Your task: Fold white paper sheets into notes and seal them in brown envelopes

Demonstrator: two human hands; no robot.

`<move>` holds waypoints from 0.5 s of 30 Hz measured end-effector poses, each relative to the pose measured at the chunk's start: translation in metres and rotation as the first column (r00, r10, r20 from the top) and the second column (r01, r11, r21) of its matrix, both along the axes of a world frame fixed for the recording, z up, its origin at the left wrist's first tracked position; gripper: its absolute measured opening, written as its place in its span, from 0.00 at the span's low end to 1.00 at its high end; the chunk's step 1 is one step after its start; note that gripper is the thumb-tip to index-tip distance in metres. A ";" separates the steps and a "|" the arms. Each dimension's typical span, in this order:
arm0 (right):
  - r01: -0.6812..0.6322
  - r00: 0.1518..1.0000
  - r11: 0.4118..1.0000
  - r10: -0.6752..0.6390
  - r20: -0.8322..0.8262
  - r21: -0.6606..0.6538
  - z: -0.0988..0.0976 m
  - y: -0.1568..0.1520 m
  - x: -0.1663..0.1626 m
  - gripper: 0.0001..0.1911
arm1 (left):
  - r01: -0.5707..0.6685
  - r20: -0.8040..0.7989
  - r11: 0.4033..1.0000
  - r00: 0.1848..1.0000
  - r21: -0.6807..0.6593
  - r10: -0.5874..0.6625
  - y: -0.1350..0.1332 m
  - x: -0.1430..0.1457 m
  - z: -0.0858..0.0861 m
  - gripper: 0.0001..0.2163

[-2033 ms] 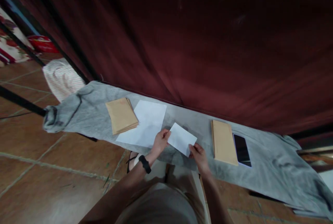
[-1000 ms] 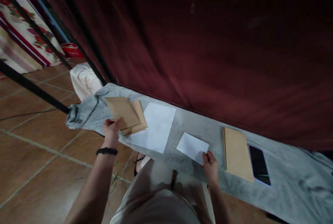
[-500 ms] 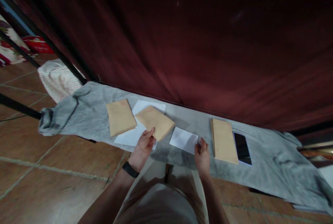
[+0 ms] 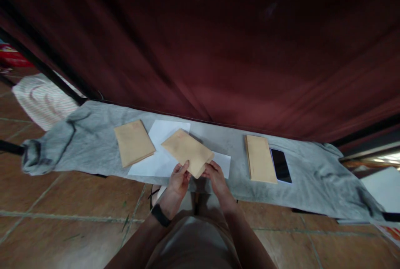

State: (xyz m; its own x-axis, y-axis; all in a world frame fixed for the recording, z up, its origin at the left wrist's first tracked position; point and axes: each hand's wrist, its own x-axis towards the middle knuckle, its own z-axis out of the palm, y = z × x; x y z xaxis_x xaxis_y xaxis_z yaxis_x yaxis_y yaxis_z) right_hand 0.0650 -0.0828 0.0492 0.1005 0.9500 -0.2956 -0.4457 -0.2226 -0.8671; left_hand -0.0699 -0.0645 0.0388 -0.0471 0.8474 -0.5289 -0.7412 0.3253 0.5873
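**Friend:** What changed just now?

**Me:** A moment ago my left hand took a brown envelope off the left pile. My right hand was resting on the small white paper. Now that hand has let go of the paper, and both hands hold the envelope.

**Friend:** How are your fingers?

**Me:** My fingers on both hands pinch the near edge of the envelope, left and right. It is tilted, up above the worktop.

**Friend:** Where is the little paper now?

**Me:** It lies flat on the grey cloth, partly hidden under the envelope. Nothing is holding it. So I think my work has moved from the paper to the envelope.

**Friend:** Is anything inside the envelope?

**Me:** I cannot tell. It looks flat and thin, and I cannot see its opening.

**Friend:** And the other envelopes?

**Me:** The left pile sits beside the big white sheet and just covers its edge. Another pile lies well to the right, with a phone right next to it. I cannot tell if those envelopes are full or empty.

**Friend:** What is behind it all?

**Me:** A dark red curtain.
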 end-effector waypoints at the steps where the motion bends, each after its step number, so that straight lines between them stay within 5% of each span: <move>1: -0.001 0.999 1.000 0.000 -0.048 -0.019 0.001 -0.001 0.000 0.22 | 0.026 0.026 1.000 0.999 0.004 -0.026 -0.001 -0.001 -0.001 0.22; 6: -0.034 0.992 0.998 0.027 -0.120 -0.057 0.002 -0.004 0.009 0.18 | 0.086 0.077 0.996 0.993 0.021 -0.087 -0.003 -0.002 -0.003 0.19; 15: -0.056 0.994 0.997 0.061 0.092 -0.052 -0.009 0.005 0.015 0.18 | 0.179 -0.047 0.984 0.983 0.015 -0.178 -0.019 0.005 0.011 0.17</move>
State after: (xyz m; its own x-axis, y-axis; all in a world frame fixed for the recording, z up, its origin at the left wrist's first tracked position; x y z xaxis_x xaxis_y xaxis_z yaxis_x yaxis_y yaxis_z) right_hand 0.0805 -0.0781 0.0404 0.0747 0.9396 -0.3340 -0.3480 -0.2893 -0.8917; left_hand -0.0644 -0.0835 0.0496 0.0819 0.8545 -0.5130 -0.6447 0.4379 0.6265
